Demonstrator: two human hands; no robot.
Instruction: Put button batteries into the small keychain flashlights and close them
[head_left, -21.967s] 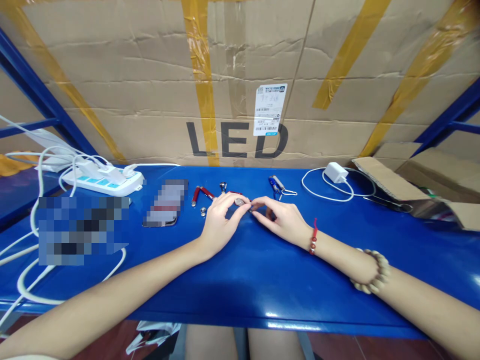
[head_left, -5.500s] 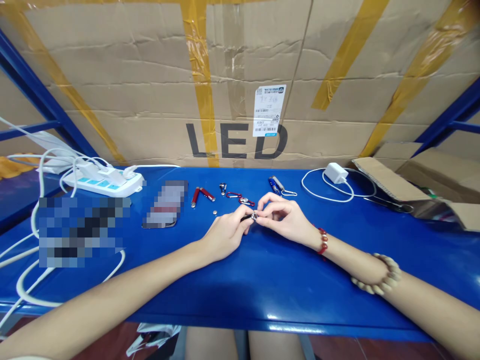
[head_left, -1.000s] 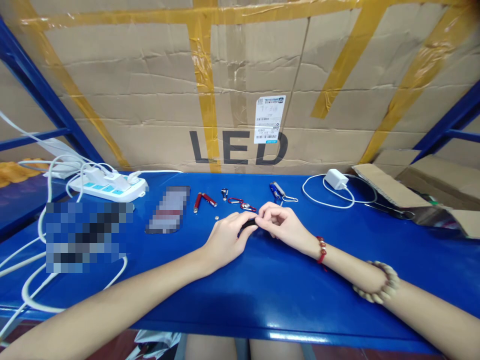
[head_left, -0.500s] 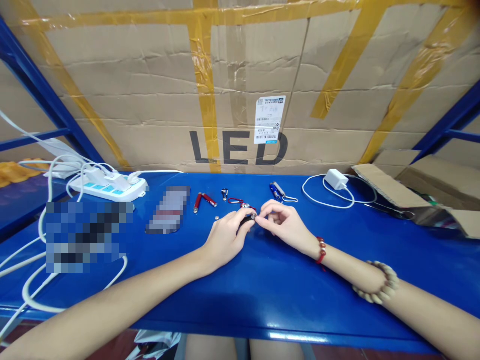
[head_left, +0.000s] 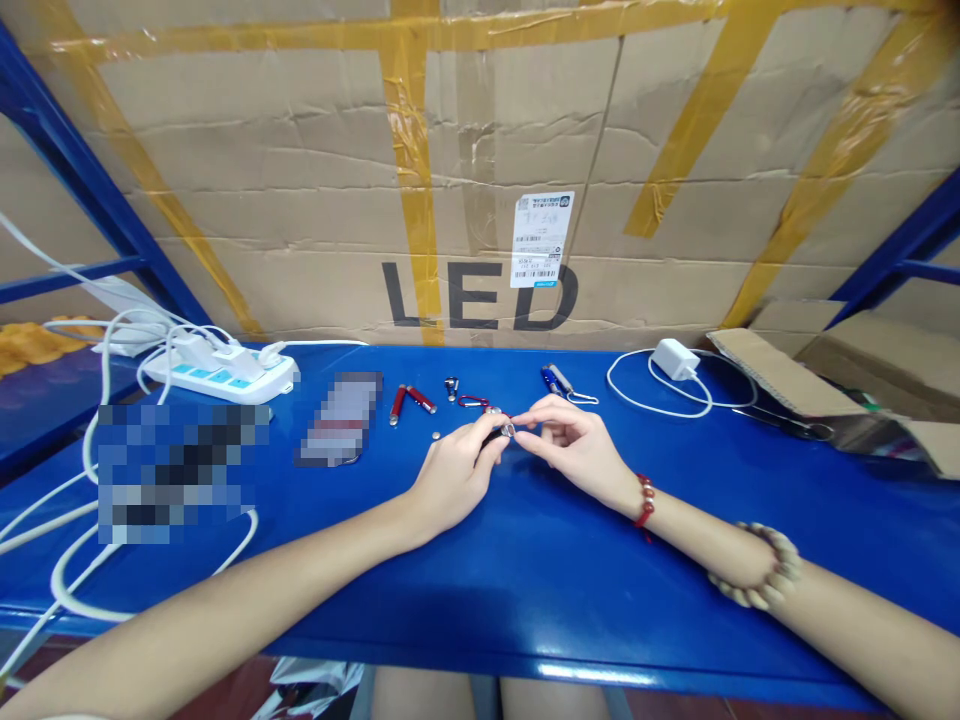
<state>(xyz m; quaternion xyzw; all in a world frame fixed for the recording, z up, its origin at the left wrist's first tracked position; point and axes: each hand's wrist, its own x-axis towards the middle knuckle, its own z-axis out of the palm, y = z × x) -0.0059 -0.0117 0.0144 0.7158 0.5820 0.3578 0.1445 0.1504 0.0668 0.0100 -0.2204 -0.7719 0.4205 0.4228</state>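
Note:
My left hand is closed around a small black tube, like a mini flashlight body, most of it hidden by the fingers. A shiny metal end piece shows at its right end. Thumb and forefinger of my right hand meet this end piece in a loose pinch, the other fingers curled. Just behind the hands lie a red carabiner and a small metal part. Two red tubes rest to the left, near a tiny round silver piece.
A blue and a silver tube with a clip lie behind my right hand. A white charger with cable, scissors and an open carton are at right. A power strip and a blurred phone-like object sit left.
My right fingertips have shifted slightly at the tube's end, the forefinger now above it. More of the shiny metal end piece shows. The left hand stays nearly still.

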